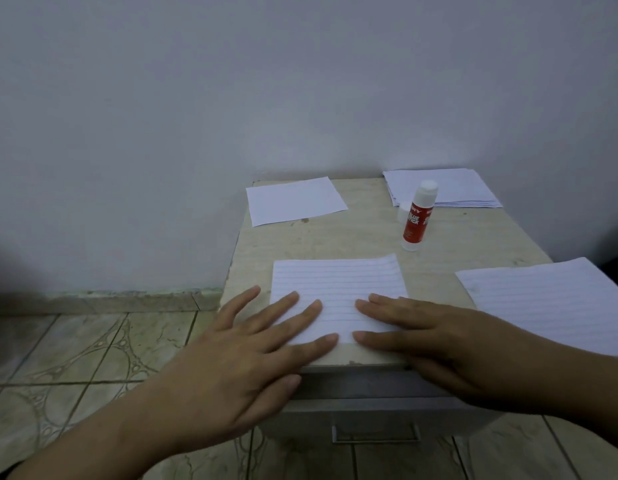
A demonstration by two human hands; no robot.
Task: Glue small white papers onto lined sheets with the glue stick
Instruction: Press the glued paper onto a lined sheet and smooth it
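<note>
A: Step? Both hands flat on the lined sheet (338, 289) at the near edge of the tabletop (335, 237). Looks like pressing or smoothing it down.

B: Agreed. Left hand (252, 348) has its fingers straight and spread, tips on the sheet's near-left part. Right hand (429, 334) is the same, fingers flat on the near-right. Neither grip holds anything.

A: Is a small paper glued under there?

B: Can't tell, only the lined face shows. (Could be face down, my guess.)

A: Next move?

B: Probably lift off and reach for the glue stick (416, 216). It stands upright past the sheet, uncapped, white glue tip up, red label. Its cap (403, 206) sits just beside it.

A: Supplies?

B: One small white paper (295, 200) lies far left, apart from the rest. A stack of white papers (453, 187) sits far right, behind the stick. More lined sheets (557, 299) lie to the right, overhanging the edge.

A: Sheet condition?

B: Flat, pale, thin ruled lines, far edge slightly uneven.
</note>
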